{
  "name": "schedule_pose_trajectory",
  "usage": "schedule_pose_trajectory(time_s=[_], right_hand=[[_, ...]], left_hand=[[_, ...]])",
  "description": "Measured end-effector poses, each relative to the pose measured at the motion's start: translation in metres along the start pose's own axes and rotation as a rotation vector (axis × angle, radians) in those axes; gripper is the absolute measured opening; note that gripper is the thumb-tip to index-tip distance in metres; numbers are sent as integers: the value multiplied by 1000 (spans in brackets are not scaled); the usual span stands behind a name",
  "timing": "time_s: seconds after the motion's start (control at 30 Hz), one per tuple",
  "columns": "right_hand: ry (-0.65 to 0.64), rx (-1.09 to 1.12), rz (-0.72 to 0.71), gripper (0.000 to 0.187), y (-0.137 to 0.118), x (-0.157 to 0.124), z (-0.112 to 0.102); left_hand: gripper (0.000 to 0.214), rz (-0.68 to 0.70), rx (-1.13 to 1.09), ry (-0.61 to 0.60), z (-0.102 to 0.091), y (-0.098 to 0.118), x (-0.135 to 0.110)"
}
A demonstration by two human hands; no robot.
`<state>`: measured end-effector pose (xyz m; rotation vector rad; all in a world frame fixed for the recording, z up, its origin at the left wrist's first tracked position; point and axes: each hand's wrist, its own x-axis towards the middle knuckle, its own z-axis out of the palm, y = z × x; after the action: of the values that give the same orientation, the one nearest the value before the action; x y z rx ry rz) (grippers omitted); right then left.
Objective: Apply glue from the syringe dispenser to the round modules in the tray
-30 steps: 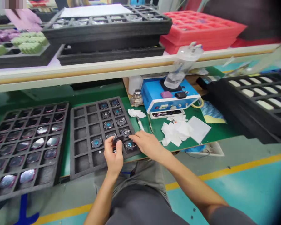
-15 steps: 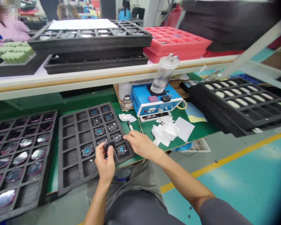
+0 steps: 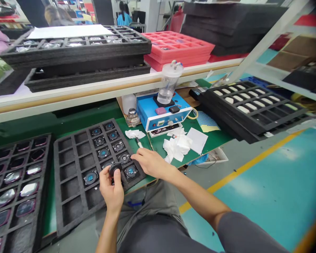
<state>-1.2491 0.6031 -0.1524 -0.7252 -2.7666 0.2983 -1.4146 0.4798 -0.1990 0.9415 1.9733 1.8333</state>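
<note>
My left hand [image 3: 111, 188] is closed around a round black watch case [image 3: 115, 169], thumb on its near side. It is over the near part of a dark foam tray [image 3: 64, 207]. In that tray's pockets lie several round black watch cases, such as one with a blue-marked centre [image 3: 131, 171]. My right hand [image 3: 152, 162] is beside the tray's right edge, fingers pinched together, their tips close to another watch case [image 3: 124, 158]. A slim pen-like tool [image 3: 138, 142] with a pale and dark body sticks out past the knuckles; its tip is hidden.
Left stands a second foam tray [image 3: 46, 165] of shiny, purple-rimmed pieces. Behind are a blue control box [image 3: 147, 112], a clear cup [image 3: 170, 82], a glass bottle [image 3: 132, 117] and crumpled tissues [image 3: 177, 146]. A shelf edge [image 3: 94, 92] crosses above; stacked trays [image 3: 255, 105] stand right.
The whole view has shifted, so the bench things appear further left. Both hands keep nearly the same places over the tray, with the watch case still in my left hand.
</note>
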Motion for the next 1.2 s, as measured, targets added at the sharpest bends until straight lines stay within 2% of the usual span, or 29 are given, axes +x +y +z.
schedule_pose_trajectory(time_s=[0.57, 0.67, 0.73, 0.77, 0.83, 0.9, 0.97, 1.07, 1.2], right_hand=[[-41, 15, 21, 38, -6, 0, 4], [21, 111, 38, 44, 2, -1, 4], [170, 182, 212, 48, 20, -2, -4], [273, 192, 370, 47, 34, -1, -10], [461, 81, 818, 47, 63, 0, -24], [424, -46, 1050, 49, 90, 4, -36], [338, -114, 1133, 43, 108, 7, -43], [281, -121, 1167, 37, 119, 13, -43], [258, -85, 1188, 46, 121, 13, -37]], left_hand=[[44, 7, -29, -5, 1, -1, 0], [43, 12, -31, -9, 1, -2, 0], [42, 19, -18, -11, 1, -3, 0], [42, 22, -13, -14, 1, -3, 0], [42, 27, -11, -15, 0, -4, 0], [41, 29, -9, -18, 0, -4, 0], [40, 29, -5, -20, 0, -4, -1], [40, 25, -8, -22, -1, -3, -2], [42, 21, -13, -18, -1, -3, -2]])
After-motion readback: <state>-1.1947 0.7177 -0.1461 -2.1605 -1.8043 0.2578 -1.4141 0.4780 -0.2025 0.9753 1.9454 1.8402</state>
